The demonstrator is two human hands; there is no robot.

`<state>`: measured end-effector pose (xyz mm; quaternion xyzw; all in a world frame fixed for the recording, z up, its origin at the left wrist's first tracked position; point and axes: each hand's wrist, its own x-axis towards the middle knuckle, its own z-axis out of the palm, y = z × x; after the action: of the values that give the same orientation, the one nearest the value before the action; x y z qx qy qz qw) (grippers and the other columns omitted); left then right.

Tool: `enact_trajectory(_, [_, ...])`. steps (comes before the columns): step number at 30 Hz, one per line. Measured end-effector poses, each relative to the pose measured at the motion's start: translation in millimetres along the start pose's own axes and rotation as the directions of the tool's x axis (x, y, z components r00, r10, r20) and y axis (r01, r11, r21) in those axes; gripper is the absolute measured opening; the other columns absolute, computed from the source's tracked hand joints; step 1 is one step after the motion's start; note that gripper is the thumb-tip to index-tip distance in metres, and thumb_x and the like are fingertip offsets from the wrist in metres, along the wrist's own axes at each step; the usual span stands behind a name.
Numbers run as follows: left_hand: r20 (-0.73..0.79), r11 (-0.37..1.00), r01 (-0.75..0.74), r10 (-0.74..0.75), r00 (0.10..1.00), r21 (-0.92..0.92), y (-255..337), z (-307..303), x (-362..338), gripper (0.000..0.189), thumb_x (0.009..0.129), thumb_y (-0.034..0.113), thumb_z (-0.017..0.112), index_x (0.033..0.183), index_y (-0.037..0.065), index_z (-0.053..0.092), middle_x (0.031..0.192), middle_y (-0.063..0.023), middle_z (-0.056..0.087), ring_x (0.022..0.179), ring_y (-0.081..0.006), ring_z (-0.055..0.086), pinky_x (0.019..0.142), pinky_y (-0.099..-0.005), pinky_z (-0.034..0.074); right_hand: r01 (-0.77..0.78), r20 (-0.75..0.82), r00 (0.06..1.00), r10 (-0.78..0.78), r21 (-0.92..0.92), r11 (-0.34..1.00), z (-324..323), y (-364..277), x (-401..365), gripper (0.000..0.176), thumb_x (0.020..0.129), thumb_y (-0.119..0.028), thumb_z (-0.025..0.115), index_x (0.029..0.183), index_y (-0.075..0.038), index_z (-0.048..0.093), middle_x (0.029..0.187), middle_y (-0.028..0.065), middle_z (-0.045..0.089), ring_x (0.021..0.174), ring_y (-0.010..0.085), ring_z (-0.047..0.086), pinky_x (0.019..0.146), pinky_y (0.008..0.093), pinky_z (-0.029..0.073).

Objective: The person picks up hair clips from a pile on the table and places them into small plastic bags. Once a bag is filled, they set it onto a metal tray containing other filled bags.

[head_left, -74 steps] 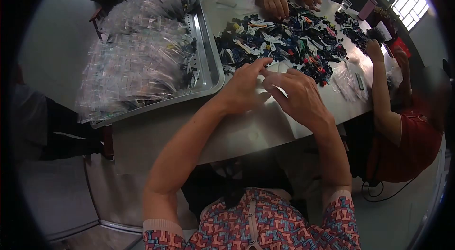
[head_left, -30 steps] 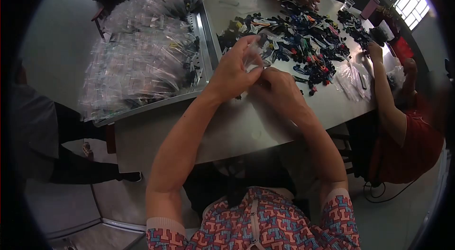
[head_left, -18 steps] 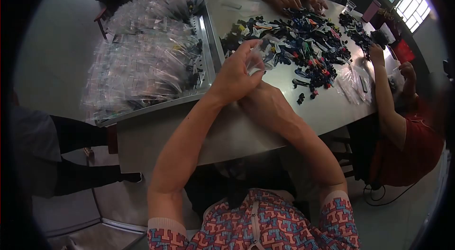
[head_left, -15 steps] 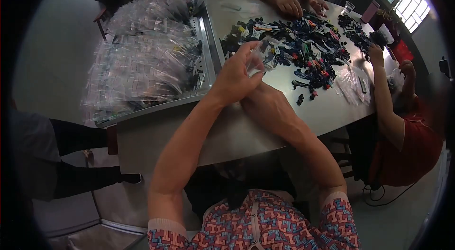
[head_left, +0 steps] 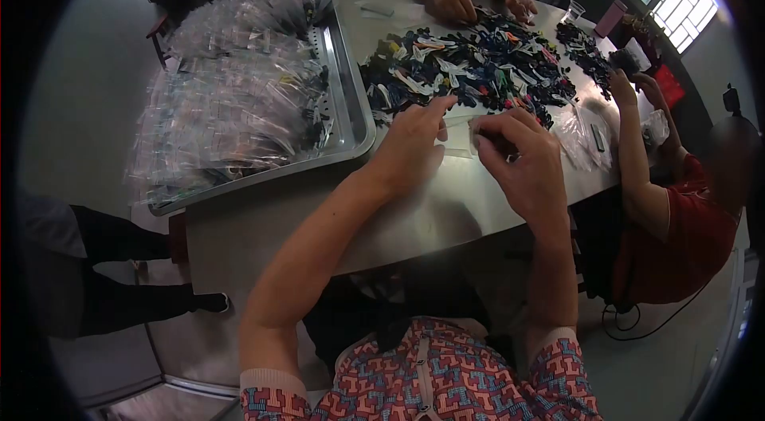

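A clear plastic bag (head_left: 457, 142) stretches between my two hands over the near part of the metal table. The fingers of my left hand (head_left: 413, 140) are closed on its left side. Across from it, my right hand (head_left: 526, 158) pinches at the bag's right side, where a small dark bit shows at the fingertips; its kind is hard to make out. Just beyond both hands spreads a pile of small hair clips (head_left: 454, 66), mostly dark, with white, green, orange and red ones among them.
On the left a metal tray (head_left: 365, 130) is heaped with filled clear bags (head_left: 231, 102). More clear bags (head_left: 580, 138) lie to the right. Co-workers' hands (head_left: 450, 2) handle things at the far side and at the right (head_left: 623, 90). A pink bottle (head_left: 610, 18) stands at the back right.
My hands were crossed close together at the bag. Now my right hand has moved up and right, so the hands are apart with the bag between them.
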<state>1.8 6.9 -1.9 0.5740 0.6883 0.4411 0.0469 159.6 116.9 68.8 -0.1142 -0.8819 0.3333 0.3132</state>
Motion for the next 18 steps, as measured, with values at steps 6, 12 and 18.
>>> enact_trajectory(6, [-0.021, 1.0, -0.028, 0.028, 0.999, 0.002, -12, 13, -2, 0.07, 0.076, -0.004, 0.065, 0.143, 0.005, 0.044, 0.095, -0.0092, 0.062, 0.093, -0.0291, 0.059, 0.087, -0.0404, 0.047, -0.04, -0.03, 0.999, 0.038, -0.078, 0.996, 22, 8, -4, 0.018, 0.085, -0.005, 0.075, 0.103, -0.002, 0.074, 0.084, 0.0058, 0.064, 0.067, 0.012, 0.061, 0.062, 0.0273, 0.05])
enact_trajectory(12, [-0.022, 1.0, -0.001, 0.0, 1.0, -0.022, -14, 17, -2, 0.069, 0.075, -0.007, 0.063, 0.141, 0.003, 0.044, 0.093, -0.0111, 0.063, 0.093, -0.0308, 0.059, 0.087, -0.0415, 0.047, -0.12, -0.033, 0.993, 0.117, -0.099, 0.988, 26, 6, -4, 0.024, 0.083, -0.006, 0.077, 0.107, -0.003, 0.075, 0.085, 0.0068, 0.066, 0.066, 0.0133, 0.06, 0.061, 0.0279, 0.049])
enact_trajectory(18, [0.004, 0.996, 0.035, -0.035, 0.999, -0.076, -13, 13, -3, 0.067, 0.078, -0.003, 0.063, 0.142, 0.002, 0.043, 0.092, -0.0101, 0.063, 0.088, -0.0266, 0.059, 0.082, -0.0378, 0.049, -0.103, -0.037, 0.994, 0.104, 0.024, 0.994, 16, 22, -5, 0.018, 0.087, -0.004, 0.073, 0.104, -0.002, 0.075, 0.086, 0.0043, 0.066, 0.069, 0.0087, 0.058, 0.06, 0.0245, 0.046])
